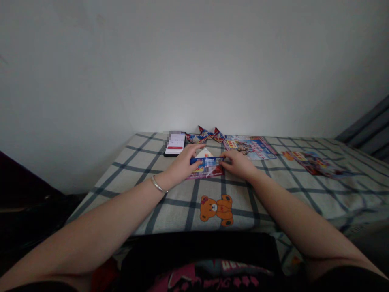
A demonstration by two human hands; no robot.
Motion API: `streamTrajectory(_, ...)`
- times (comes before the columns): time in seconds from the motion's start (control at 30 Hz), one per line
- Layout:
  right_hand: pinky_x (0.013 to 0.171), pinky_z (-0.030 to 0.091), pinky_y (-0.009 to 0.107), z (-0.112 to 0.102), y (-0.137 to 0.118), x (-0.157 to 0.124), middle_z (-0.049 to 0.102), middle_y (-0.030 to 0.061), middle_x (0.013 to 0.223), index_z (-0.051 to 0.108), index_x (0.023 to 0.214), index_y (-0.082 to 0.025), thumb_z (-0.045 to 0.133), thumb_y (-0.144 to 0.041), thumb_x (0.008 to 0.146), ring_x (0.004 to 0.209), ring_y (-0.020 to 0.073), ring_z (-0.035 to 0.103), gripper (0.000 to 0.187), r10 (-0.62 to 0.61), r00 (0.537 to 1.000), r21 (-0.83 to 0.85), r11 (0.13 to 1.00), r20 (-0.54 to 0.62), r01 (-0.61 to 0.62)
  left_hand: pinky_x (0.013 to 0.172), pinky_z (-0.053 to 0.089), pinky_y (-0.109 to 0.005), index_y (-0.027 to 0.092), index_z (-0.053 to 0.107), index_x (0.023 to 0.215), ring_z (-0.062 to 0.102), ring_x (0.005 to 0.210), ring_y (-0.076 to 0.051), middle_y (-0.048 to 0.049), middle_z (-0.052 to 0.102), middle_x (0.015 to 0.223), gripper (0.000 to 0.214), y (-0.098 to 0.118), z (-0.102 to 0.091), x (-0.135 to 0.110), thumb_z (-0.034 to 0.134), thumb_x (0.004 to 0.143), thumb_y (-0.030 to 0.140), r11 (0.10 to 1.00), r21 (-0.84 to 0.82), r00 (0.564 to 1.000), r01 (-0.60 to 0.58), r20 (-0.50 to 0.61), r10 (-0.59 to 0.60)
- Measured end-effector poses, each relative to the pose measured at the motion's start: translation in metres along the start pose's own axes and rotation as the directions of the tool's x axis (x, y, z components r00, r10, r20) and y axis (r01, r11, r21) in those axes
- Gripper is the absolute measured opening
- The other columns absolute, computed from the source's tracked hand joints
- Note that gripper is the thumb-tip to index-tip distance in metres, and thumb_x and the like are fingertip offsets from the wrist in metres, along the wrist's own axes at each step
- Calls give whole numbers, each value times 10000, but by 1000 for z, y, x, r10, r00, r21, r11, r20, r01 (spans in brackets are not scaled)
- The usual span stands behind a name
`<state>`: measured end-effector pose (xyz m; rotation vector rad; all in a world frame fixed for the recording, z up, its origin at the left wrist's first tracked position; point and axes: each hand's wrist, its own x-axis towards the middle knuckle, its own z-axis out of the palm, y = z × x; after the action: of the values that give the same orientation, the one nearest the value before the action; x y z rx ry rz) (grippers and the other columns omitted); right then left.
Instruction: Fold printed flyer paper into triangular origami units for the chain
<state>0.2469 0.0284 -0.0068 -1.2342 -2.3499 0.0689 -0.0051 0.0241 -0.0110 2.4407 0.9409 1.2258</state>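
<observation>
Between my hands is a sheet of printed paper, partly folded, with a pale pointed top and a blue and pink-red printed lower part. My left hand pinches its left edge, thumb over the front. At the right edge, my right hand grips the paper between thumb and fingers. Just behind it stand folded paper shapes with pointed tips, in the same red and blue print. Left of those, a phone with a lit screen lies near my left hand.
A colourful flyer lies flat behind my right hand, and another flyer is farther right. A checked cloth with a printed bear covers the table. Beyond its far edge rises a plain wall.
</observation>
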Motion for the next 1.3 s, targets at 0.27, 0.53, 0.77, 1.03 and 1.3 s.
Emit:
streamTrajectory(0.27,844,469,356,0,0,-1,714,65,940,685,955,-197,612,-176,842,924,223,631,135,-99,988,56,993,-117,107,937,500,-378,230,492,1329,607,1013,-180,-68,628,1196,491,13,-5,0,615,861,148,1000,4,996,-2,-91,2)
streamTrajectory(0.53,830,453,351,-9,-2,-1,698,51,852,670,870,-205,603,-165,857,858,212,619,79,-257,931,-43,966,-260,254,854,505,-359,202,663,1071,629,937,-183,-44,701,989,170,9,-11,0,571,928,214,977,131,985,-167,-18,171)
streamTrajectory(0.77,847,450,355,-12,-1,-2,700,49,876,669,861,-206,593,-137,843,900,219,602,104,-307,939,-105,950,-153,293,846,464,-353,224,681,1080,600,880,-171,-32,703,931,222,2,-13,5,531,935,148,903,166,907,-396,222,357)
streamTrajectory(1.03,855,457,356,-14,-5,-2,707,58,899,674,867,-199,576,-117,850,907,217,593,129,-353,927,-130,932,-126,337,846,458,-361,246,706,1045,572,922,-180,-30,699,981,287,0,-13,4,474,942,112,860,202,869,-469,278,408)
streamTrajectory(1.3,828,471,337,-9,-1,-2,719,52,938,710,889,-206,618,-137,851,901,199,610,121,-347,936,-79,933,51,350,932,442,-378,261,734,949,594,966,-179,-9,709,952,282,-8,-11,3,540,873,72,874,175,840,-453,412,353)
